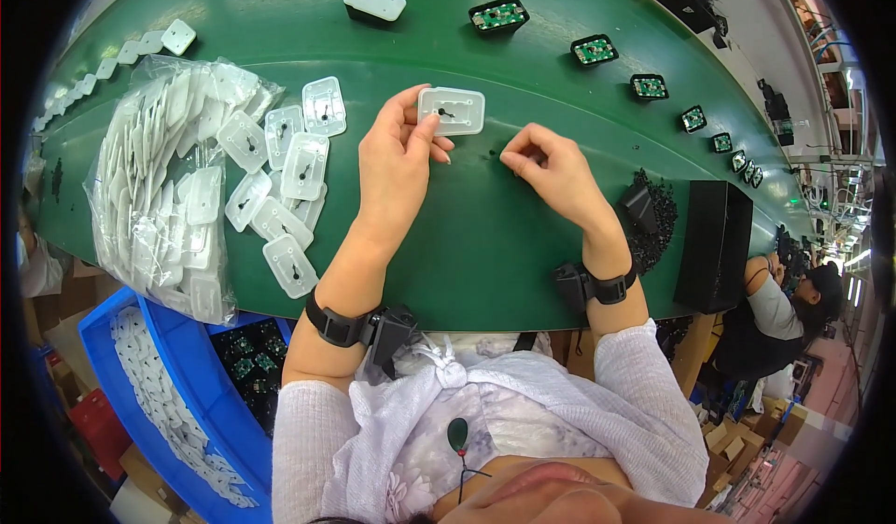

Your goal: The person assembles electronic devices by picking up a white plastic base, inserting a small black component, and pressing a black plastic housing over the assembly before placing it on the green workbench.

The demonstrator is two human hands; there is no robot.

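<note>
My left hand grips the left end of a translucent white plastic cover, thumb on top, above the green table. A small black piece sits inside the cover. To its right, my right hand is closed in a pinch close to the tabletop; whatever lies between its fingertips is too small to make out. A tiny black part rests on the table just left of those fingertips. Several loose covers with black pieces in them lie left of my left hand, some overlapping.
A clear bag packed with white covers fills the left. Right of my right forearm are a heap of small black parts and a black box. Black housings with green boards line the far side. A blue bin stands below; a co-worker sits right.
</note>
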